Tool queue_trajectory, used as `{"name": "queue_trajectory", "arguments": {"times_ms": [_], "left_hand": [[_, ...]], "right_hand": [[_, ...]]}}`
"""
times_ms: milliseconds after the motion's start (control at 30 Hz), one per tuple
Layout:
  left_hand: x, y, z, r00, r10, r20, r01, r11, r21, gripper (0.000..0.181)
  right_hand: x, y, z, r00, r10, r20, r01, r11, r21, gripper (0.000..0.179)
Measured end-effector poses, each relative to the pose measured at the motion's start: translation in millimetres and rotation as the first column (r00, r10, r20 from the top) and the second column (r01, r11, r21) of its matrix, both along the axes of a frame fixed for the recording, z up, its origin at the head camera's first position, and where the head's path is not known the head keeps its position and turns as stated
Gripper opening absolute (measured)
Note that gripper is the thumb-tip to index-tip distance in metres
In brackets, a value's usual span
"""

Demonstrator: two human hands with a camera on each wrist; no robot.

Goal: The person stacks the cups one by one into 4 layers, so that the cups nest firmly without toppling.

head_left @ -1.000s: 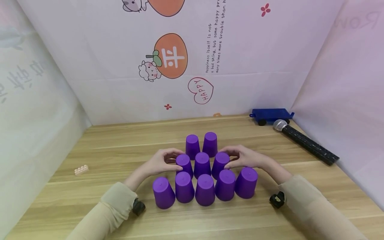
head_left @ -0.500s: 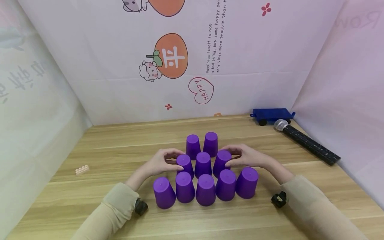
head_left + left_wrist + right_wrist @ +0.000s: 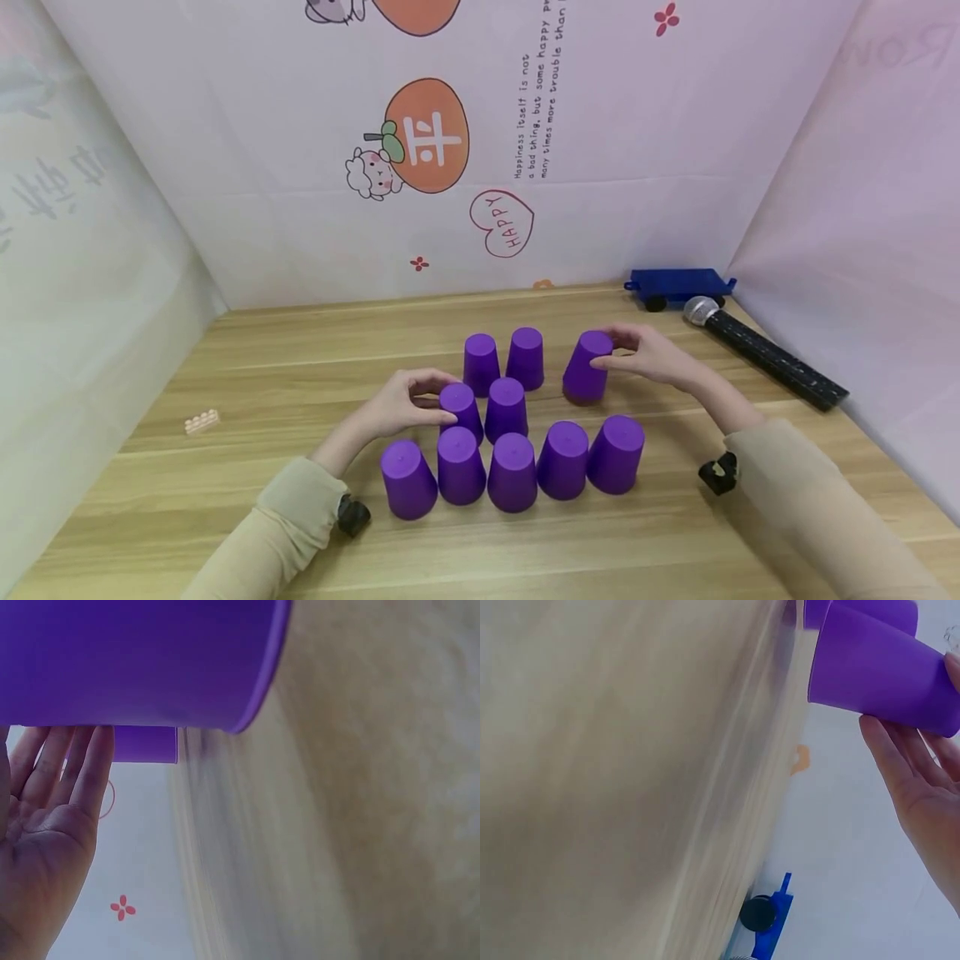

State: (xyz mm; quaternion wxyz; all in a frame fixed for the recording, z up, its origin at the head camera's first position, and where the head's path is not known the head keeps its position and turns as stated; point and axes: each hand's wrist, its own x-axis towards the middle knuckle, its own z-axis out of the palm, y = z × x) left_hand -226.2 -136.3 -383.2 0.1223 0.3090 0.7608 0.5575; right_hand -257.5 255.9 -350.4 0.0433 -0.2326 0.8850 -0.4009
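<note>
Several purple cups stand upside down on the wooden table in rows. With thumb and fingers around its side, my right hand (image 3: 648, 358) holds one purple cup (image 3: 587, 367), slightly tilted, to the right of the back pair; the right wrist view also shows this cup (image 3: 885, 671) gripped near its base. My left hand (image 3: 408, 404) grips the left cup (image 3: 459, 410) of the middle row, which has one other cup (image 3: 506, 412) beside it. Along the front runs a longer row, with a cup (image 3: 513, 472) at its middle. Two cups, one of them the cup (image 3: 481, 364), stand behind.
A black microphone (image 3: 772, 354) lies at the right, its head near a blue toy wagon (image 3: 678, 286). On the left of the table (image 3: 300, 346) is a small pale toy brick (image 3: 202, 422). White printed cloth (image 3: 600, 167) walls the back and sides.
My right hand has lifted the right cup out of the middle row and carried it back and to the right. My left hand stays on its cup.
</note>
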Motion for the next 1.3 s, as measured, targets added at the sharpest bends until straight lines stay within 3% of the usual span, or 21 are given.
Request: {"name": "queue_trajectory", "arguments": {"times_ms": [167,367,1300], "left_hand": [[0.0,0.6,-2.0,1.0,0.003,0.01,-0.003,1.0,-0.004,0.046],[-0.1,3.2,-1.6,1.0,0.0,0.01,0.0,1.0,0.001,0.046],[-0.8,0.1,-2.1,1.0,-0.002,0.005,0.002,1.0,0.008,0.046]], "right_hand": [[-15.1,1,-3.9,1.0,-0.017,-0.002,0.017,1.0,0.001,0.05],[-22.4,-9,-5.0,0.999,0.008,0.034,-0.008,1.0,-0.003,0.057],[-30.2,-23,-11.7,0.996,0.082,0.033,-0.082,0.997,0.005,0.051]]}}
